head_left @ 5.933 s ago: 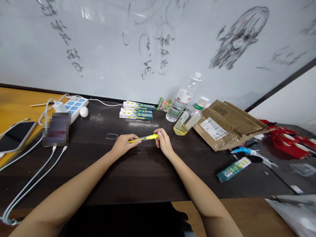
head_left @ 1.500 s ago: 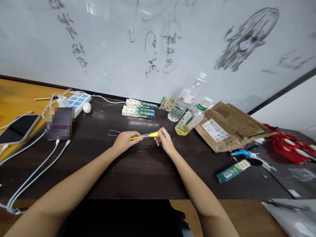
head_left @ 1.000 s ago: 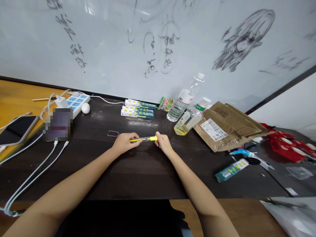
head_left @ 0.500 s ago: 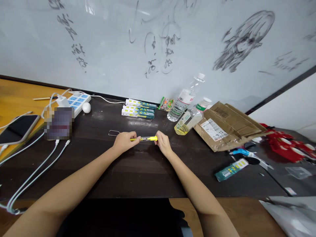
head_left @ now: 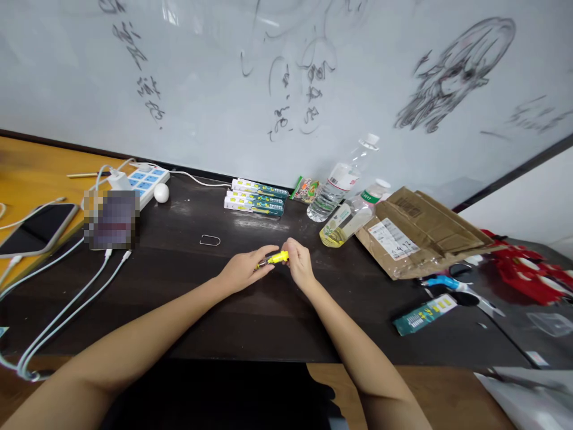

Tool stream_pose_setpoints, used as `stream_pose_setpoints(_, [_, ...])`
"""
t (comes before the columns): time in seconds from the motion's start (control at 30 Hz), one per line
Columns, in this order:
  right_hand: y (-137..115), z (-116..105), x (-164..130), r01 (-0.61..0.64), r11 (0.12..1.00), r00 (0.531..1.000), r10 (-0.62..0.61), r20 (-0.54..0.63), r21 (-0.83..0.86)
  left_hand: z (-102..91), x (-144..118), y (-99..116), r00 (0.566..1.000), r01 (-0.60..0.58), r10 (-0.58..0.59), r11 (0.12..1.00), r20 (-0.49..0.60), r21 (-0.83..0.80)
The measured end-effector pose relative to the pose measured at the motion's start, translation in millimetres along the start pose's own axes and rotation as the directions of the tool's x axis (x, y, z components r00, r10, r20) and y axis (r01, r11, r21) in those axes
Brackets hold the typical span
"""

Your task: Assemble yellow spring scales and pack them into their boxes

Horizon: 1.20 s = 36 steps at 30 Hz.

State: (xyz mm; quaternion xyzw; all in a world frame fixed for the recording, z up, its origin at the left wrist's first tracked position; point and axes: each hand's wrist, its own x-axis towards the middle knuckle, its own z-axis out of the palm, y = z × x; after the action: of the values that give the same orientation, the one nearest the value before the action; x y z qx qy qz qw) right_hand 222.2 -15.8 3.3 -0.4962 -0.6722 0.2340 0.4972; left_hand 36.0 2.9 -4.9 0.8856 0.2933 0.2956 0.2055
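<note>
A slim yellow pen-shaped tool with a see-through middle section is held between my two hands above the dark desk. My left hand has its thumb and fingers around the left end, which it mostly hides. At the yellow right end, my right hand grips with curled fingers. The tool tilts slightly, its right end farther from me. A thin wire loop lies on the desk beyond my left hand.
Several narrow boxes stand by the whiteboard, near two bottles and a snack packet. A cardboard parcel, an opened narrow box and blue-handled scissors are right. Left are a power strip and phone.
My left hand has moved right, closer to my right hand, and now covers more of the tool. The tool has tilted. The wire loop is now fully uncovered.
</note>
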Motion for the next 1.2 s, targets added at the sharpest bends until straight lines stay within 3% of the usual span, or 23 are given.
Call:
stream_pose_setpoints(0.13, [-12.8,-2.2,-1.4,0.110,0.994,0.994,-0.110,-0.001,0.002,-0.9,-0.5,6.6,0.997,-0.078,0.072,0.981,-0.038,-0.180])
stream_pose_setpoints(0.33, [-15.6,-1.0,-2.0,0.112,0.992,0.990,-0.107,0.097,-0.052,-3.2,-1.6,9.4,0.999,-0.025,0.017,0.987,-0.052,-0.157])
stream_pose_setpoints(0.53, [-34.6,8.6,3.2,0.249,0.966,0.966,-0.244,0.081,-0.065,10.2,-5.0,6.5,0.967,-0.155,0.083,0.942,-0.241,-0.297])
stream_pose_setpoints(0.63, [-44.6,13.4,9.2,0.249,0.961,0.966,-0.236,0.110,-0.122,12.0,-5.2,2.0,0.950,-0.136,0.025,0.930,-0.311,-0.342])
stream_pose_setpoints(0.73, [-44.0,14.9,12.5,0.219,0.964,0.972,-0.202,0.123,-0.148,3.5,-3.0,-1.0,0.964,-0.071,-0.003,0.960,-0.266,-0.271])
stream_pose_setpoints(0.9, [-33.0,10.7,8.7,0.179,0.971,0.978,-0.159,0.131,-0.157,-7.8,0.0,-1.5,0.984,-0.070,0.051,0.991,-0.169,-0.111])
stream_pose_setpoints(1.2, [-30.2,-6.8,7.1,0.168,0.972,0.965,-0.129,0.227,-0.163,-5.6,3.6,0.1,0.993,-0.066,0.054,0.991,-0.103,-0.116])
